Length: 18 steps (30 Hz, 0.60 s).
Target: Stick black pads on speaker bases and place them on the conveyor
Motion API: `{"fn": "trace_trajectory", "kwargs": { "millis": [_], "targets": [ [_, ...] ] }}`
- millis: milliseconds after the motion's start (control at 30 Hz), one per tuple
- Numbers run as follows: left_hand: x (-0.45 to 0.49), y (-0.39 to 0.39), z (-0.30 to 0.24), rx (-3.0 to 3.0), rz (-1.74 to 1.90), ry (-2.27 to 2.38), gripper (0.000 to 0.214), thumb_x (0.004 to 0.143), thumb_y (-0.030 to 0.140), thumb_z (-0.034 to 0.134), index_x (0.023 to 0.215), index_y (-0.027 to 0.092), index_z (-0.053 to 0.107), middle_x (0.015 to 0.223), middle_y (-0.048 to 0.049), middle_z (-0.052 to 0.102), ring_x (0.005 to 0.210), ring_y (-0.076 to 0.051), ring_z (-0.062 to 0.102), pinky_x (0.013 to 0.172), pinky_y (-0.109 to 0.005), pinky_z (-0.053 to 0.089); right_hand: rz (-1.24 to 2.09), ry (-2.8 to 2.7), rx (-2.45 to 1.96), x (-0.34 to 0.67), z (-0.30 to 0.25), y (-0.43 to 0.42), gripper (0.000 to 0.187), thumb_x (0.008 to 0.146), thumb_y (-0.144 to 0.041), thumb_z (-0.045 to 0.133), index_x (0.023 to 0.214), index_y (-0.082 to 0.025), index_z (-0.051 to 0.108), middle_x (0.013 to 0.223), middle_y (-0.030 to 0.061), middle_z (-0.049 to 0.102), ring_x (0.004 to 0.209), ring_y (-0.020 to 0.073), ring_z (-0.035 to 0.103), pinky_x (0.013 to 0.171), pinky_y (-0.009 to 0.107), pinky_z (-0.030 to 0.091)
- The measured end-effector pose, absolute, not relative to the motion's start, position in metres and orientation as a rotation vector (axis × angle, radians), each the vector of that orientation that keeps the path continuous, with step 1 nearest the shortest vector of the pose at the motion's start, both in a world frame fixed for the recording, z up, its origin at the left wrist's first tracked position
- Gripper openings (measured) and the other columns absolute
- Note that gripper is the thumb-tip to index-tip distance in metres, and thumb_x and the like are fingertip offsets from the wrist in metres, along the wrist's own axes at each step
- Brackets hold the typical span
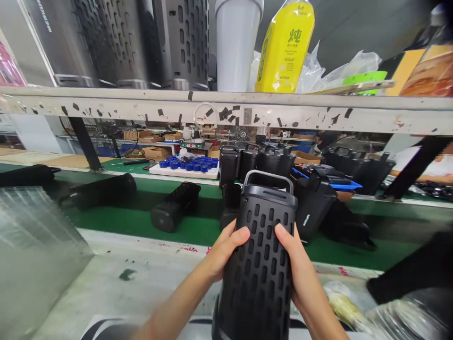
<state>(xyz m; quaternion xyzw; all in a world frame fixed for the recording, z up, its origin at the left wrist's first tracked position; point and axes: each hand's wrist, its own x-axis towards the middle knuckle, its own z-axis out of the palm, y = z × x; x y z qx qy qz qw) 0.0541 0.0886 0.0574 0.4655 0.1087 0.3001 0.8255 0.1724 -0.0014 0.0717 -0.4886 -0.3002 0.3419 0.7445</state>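
Note:
Between both hands I hold a black casing (264, 264) with rows of oblong slots and a grey carrying handle at its upper end. My left hand (228, 248) grips its left side, thumb on the slotted face. From the right, my right hand (293, 250) wraps round the other edge, its thumb also on the front. The lower end runs out of the picture. Just behind it, to the right, stands a similar black casing (313, 208) with white lettering. A slotted black casing (177, 205) lies on the green surface to the left.
The green belt (134, 222) crosses behind the white bench (152, 274). Blue caps (189, 164) sit on a white board. Overhead, a shelf (300, 113) bears dark casings, a white cup (238, 45) and a yellow bottle (286, 47). Clear plastic sheeting (38, 259) stands at left.

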Motion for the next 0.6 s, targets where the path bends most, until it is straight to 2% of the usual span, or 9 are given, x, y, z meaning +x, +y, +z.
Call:
{"fn": "trace_trajectory", "kwargs": {
  "millis": [100,200,300,400,433,500,567,600],
  "targets": [
    [0.056,0.087,0.057,0.996,0.664,0.249,0.078,0.065,0.063,0.086,0.124,0.016,0.065,0.112,-0.0121,0.075,0.105,-0.032,0.07,0.093,-0.039,0.055,0.751,-0.7,-1.084,0.175,0.072,-0.002,0.095,0.08,-0.066,0.077,0.158,-0.037,0.031,0.158,-0.0046,0.038,0.149,0.0226,0.031,0.122,0.032,0.034],
    [0.059,0.085,0.055,0.984,0.685,0.267,0.079,0.064,0.065,0.085,0.123,0.017,0.065,0.11,-0.0109,0.075,0.101,-0.03,0.071,0.087,-0.036,0.056,0.729,-0.757,-1.148,0.181,0.074,-0.002,0.095,0.081,-0.069,0.074,0.159,-0.034,0.03,0.159,-0.0041,0.035,0.149,0.0235,0.032,0.124,0.035,0.03],
    [0.059,0.085,0.054,0.964,0.685,0.277,0.078,0.064,0.066,0.085,0.12,0.016,0.067,0.109,-0.0113,0.076,0.101,-0.03,0.071,0.083,-0.034,0.055,0.597,-0.868,-1.294,0.185,0.076,0.0,0.099,0.083,-0.077,0.066,0.16,-0.026,0.031,0.157,0.0,0.04,0.146,0.0243,0.037,0.125,0.039,0.027],
    [0.058,0.089,0.056,0.938,0.685,0.284,0.079,0.063,0.067,0.084,0.119,0.015,0.068,0.109,-0.0124,0.076,0.105,-0.032,0.071,0.083,-0.034,0.056,0.461,-0.955,-1.426,0.187,0.075,0.0,0.105,0.084,-0.085,0.056,0.16,-0.016,0.031,0.154,0.005,0.042,0.148,0.0253,0.034,0.127,0.042,0.019],
    [0.057,0.09,0.056,0.927,0.685,0.283,0.079,0.063,0.068,0.083,0.119,0.014,0.068,0.11,-0.0126,0.076,0.107,-0.033,0.07,0.086,-0.035,0.056,0.476,-0.982,-1.432,0.186,0.075,-0.002,0.107,0.084,-0.085,0.055,0.161,-0.017,0.027,0.154,0.0057,0.043,0.148,0.0258,0.033,0.126,0.044,0.022],
    [0.055,0.094,0.057,0.908,0.663,0.275,0.079,0.065,0.069,0.081,0.118,0.013,0.068,0.11,-0.014,0.076,0.11,-0.035,0.069,0.092,-0.039,0.056,0.607,-1.066,-1.402,0.184,0.074,-0.007,0.111,0.084,-0.081,0.061,0.164,-0.023,0.011,0.155,0.0046,0.041,0.148,0.0259,0.033,0.119,0.045,0.037],
    [0.051,0.098,0.059,0.889,0.623,0.259,0.079,0.067,0.073,0.076,0.115,0.01,0.069,0.109,-0.0166,0.076,0.112,-0.037,0.069,0.098,-0.044,0.055,0.76,-1.143,-1.361,0.179,0.076,-0.014,0.117,0.082,-0.071,0.072,0.163,-0.032,-0.003,0.159,0.0008,0.035,0.148,0.0242,0.034,0.109,0.041,0.05],
    [0.05,0.099,0.059,0.88,0.605,0.252,0.08,0.068,0.075,0.073,0.114,0.009,0.07,0.108,-0.0177,0.076,0.112,-0.038,0.068,0.1,-0.047,0.054,0.809,-1.161,-1.351,0.176,0.078,-0.019,0.119,0.081,-0.066,0.077,0.162,-0.036,-0.005,0.161,-0.0018,0.03,0.148,0.0228,0.034,0.107,0.038,0.052]
  ]
}}
